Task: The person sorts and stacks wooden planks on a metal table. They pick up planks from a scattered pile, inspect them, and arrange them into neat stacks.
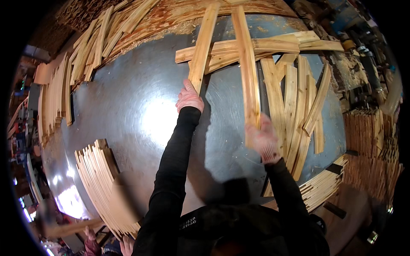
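Observation:
My left hand [190, 97] is closed on the near end of a long wooden board [205, 45], which points away from me over the metal table [124, 85]. To its right, my right hand [265, 138], smeared by motion, grips the near end of a second wooden board [246, 68]. Both boards pass over a few boards lying crosswise [273, 44] on the far side. Beside my right hand, several loose boards [290, 94] lie at uneven angles, partly on top of one another.
Stacked boards [92, 168] stand in a row at the near left, by another person's hand [127, 245]. More boards lie at the left [55, 100] and far left [100, 38]. At the right are a low board stack [322, 181] and a tall wood pile [367, 149].

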Tool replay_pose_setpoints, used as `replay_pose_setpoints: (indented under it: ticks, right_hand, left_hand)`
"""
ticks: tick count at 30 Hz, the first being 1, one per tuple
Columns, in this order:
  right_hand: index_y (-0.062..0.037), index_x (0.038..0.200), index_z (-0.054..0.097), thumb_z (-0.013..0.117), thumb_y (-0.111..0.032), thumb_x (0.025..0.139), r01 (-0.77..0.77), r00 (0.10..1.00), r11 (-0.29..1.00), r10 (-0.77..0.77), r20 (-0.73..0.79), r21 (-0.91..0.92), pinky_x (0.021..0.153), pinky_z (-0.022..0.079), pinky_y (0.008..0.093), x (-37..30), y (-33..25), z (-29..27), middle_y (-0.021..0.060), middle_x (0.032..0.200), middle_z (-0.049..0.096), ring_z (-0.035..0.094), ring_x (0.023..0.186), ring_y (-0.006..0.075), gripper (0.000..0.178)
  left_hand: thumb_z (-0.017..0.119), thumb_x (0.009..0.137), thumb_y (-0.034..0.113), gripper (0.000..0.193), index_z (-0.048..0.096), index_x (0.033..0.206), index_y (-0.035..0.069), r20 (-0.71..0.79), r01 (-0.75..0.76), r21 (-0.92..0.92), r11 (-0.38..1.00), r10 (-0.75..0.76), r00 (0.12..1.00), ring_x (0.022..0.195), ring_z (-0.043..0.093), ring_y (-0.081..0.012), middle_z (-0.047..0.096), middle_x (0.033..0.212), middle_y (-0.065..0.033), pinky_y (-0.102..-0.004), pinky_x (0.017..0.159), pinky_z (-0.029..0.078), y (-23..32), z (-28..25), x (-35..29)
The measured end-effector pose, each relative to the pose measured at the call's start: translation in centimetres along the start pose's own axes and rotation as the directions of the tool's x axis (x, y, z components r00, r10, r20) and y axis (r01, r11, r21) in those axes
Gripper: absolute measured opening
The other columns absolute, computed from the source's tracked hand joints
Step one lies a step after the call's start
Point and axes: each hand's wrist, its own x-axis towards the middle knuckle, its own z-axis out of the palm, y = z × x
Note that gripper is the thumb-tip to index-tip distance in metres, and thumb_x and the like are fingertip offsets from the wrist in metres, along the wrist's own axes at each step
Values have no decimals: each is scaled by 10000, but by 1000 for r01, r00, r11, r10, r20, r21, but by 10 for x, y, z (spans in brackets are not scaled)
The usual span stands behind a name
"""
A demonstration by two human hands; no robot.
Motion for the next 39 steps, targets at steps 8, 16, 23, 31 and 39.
replay_pose_setpoints:
  ticks: [8, 16, 23, 31, 39]
  right_hand:
    - [-11, 1289, 544, 566, -383, 917, 602, 724, 677, -238, 648, -424, 810, 550, 425, 10, -70, 37, 211, 1190, 623, 653, 991, 367, 528]
    - [-104, 1551, 176, 837, -347, 560, 704, 670, 54, -381, 637, -708, 1196, 144, 507, 268, -106, -17, 220, 1524, 328, 266, 1442, 352, 1216]
    - [-48, 1513, 204, 872, -293, 543, 713, 698, -12, -88, 711, -701, 944, 491, 410, 296, -79, 15, 208, 1211, 577, 593, 1131, 331, 1203]
    - [-62, 1494, 214, 879, -362, 591, 783, 608, 167, 4, 794, -600, 940, 499, 421, 160, -16, -13, 206, 1247, 543, 588, 1139, 351, 1161]
    - [-97, 1520, 203, 794, -400, 710, 600, 796, 363, -185, 576, -713, 970, 489, 424, 105, 5, -37, 222, 1290, 529, 596, 1152, 347, 1048]
  left_hand:
    - [662, 891, 386, 483, 582, 1193, 18, -54, -84, -996, 17, 635, 770, 882, 651, -208, 650, 1011, -96, -326, 734, 533, -66, 68, -156]
    - [679, 849, 206, 422, 584, 1219, 25, 428, 429, -903, -30, -137, 893, 582, 577, -111, 666, 857, -48, -226, 511, 441, -50, 1, -232]
    - [733, 841, 316, 735, 375, 1408, 17, 615, 448, -775, -446, -368, 697, 1167, 530, -297, 482, 1318, -172, -403, 901, 520, -140, 64, -273]
    - [746, 784, 59, 409, 636, 1175, 15, 213, 367, -906, 212, -521, 826, 813, 655, -171, 714, 936, -69, -298, 773, 539, -116, 99, -304]
    - [750, 787, 306, 685, 486, 1352, 23, -212, 550, -316, 773, -623, 753, 1061, 613, -301, 604, 1202, -208, -418, 856, 522, -147, 62, -329]
